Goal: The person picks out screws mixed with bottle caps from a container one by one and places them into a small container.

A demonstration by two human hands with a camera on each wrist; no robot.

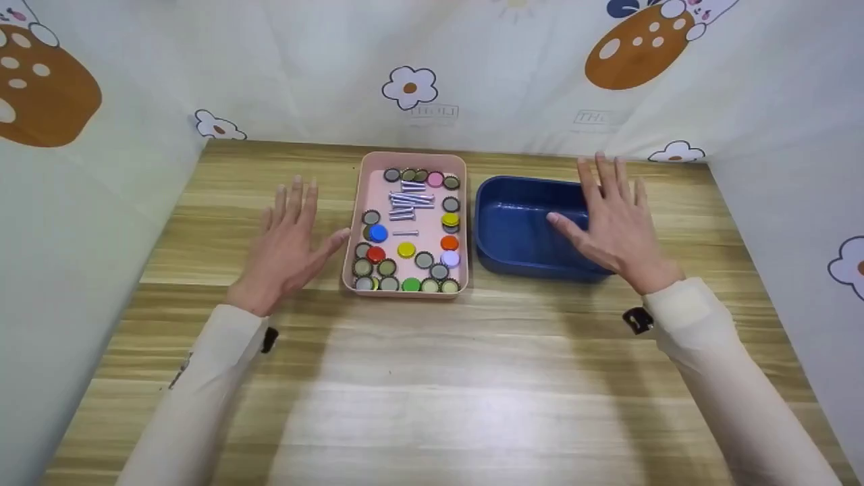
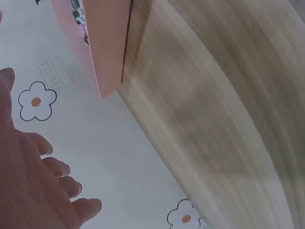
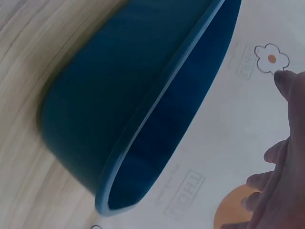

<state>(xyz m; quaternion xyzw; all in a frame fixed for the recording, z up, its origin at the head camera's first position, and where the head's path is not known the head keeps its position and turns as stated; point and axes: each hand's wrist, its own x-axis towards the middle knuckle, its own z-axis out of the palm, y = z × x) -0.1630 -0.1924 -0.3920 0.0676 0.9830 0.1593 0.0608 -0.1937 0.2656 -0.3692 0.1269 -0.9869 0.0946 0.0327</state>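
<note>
A pink tray (image 1: 406,291) holds several bottle caps, plain metal ones along with coloured ones such as a blue cap (image 1: 378,233) and a green cap (image 1: 411,285). Silver screws (image 1: 412,200) lie in its upper middle. Just left of the tray, my left hand (image 1: 287,246) is spread with straight fingers, its thumb tip close to the tray's side. To the right stands a deep blue bin (image 1: 520,266) with a bare floor. My right hand (image 1: 617,229) hovers over the bin's right side, fingers extended, hiding part of it. Neither hand holds anything.
Both containers stand side by side on a wood-grain table (image 1: 432,378), near its back edge. A pale cloth (image 1: 324,81) with flower prints rises behind the table and along both sides. Dark wrist straps (image 1: 638,320) show at the sleeves.
</note>
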